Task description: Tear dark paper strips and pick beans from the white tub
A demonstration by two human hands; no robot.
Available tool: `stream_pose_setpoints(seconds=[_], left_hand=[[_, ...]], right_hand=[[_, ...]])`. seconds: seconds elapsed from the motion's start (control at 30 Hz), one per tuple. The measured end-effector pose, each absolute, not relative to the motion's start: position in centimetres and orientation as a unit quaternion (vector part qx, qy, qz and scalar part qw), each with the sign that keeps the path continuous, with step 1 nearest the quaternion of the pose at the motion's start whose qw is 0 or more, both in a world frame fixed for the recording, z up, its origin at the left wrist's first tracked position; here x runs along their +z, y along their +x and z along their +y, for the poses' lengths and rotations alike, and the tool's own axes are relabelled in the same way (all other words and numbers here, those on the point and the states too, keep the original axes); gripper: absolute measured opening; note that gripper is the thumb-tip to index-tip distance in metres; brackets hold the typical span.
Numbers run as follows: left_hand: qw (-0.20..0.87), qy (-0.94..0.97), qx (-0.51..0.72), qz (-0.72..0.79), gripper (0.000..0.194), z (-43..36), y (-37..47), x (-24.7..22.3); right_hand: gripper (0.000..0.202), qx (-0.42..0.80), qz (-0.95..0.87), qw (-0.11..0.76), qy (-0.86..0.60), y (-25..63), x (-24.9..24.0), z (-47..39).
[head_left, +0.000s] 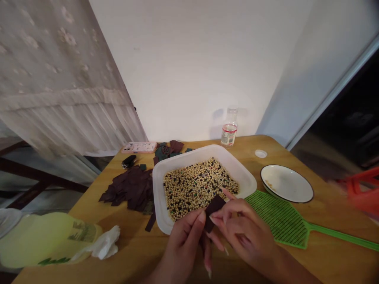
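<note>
A small dark maroon patch (215, 206), fabric-like, is pinched between both hands above the near edge of a white plastic tub (160, 207). My left hand (188, 234) grips its left side with thumb and fingers. From the right, my right hand (247, 228) pinches the same patch, the index finger lifted over the tub. Inside the tub lies a layer of small round beads or beans (198, 185), mostly cream with black ones and a few coloured ones. Left of the tub spreads a pile of similar maroon patches (132, 187).
Behind the tub are green and maroon scraps (167, 151), a phone (139, 147) and a clear bottle (229, 132). Rightward lie a white plate (288, 183), a green fly swatter (278, 219) and a blurred red object (365, 189). A yellowish container (44, 236) stands left.
</note>
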State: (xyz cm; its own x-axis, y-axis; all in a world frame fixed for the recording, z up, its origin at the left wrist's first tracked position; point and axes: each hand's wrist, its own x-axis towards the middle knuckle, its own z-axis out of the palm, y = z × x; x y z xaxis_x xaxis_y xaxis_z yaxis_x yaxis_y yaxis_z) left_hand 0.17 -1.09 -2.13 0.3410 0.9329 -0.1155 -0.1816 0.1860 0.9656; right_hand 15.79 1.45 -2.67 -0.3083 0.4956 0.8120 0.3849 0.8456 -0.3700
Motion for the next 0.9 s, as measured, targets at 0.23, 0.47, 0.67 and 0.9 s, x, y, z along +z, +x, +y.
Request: stream_pose_setpoints(seconds=[0.23, 0.47, 0.67, 0.9], left_hand=[[0.664, 0.480, 0.422, 0.389, 0.040, -1.11, 0.11, -2.17], [0.673, 0.469, 0.421, 0.387, 0.039, -1.12, 0.13, -2.06], [0.675, 0.467, 0.421, 0.385, 0.039, -1.03, 0.08, -2.27], [0.680, 0.465, 0.415, 0.386, 0.039, -1.14, 0.01, -2.29]], right_hand=[[0.024, 0.056, -0.795, 0.531, -0.288, 15.88, -2.72, 1.75], [0.025, 0.057, -0.789, 0.540, -0.287, 16.09, -2.72, 1.74], [0.025, 0.053, -0.795, 0.534, -0.283, 16.10, -3.05, 1.77], [0.023, 0.064, -0.798, 0.530, -0.280, 16.16, -3.25, 1.82]])
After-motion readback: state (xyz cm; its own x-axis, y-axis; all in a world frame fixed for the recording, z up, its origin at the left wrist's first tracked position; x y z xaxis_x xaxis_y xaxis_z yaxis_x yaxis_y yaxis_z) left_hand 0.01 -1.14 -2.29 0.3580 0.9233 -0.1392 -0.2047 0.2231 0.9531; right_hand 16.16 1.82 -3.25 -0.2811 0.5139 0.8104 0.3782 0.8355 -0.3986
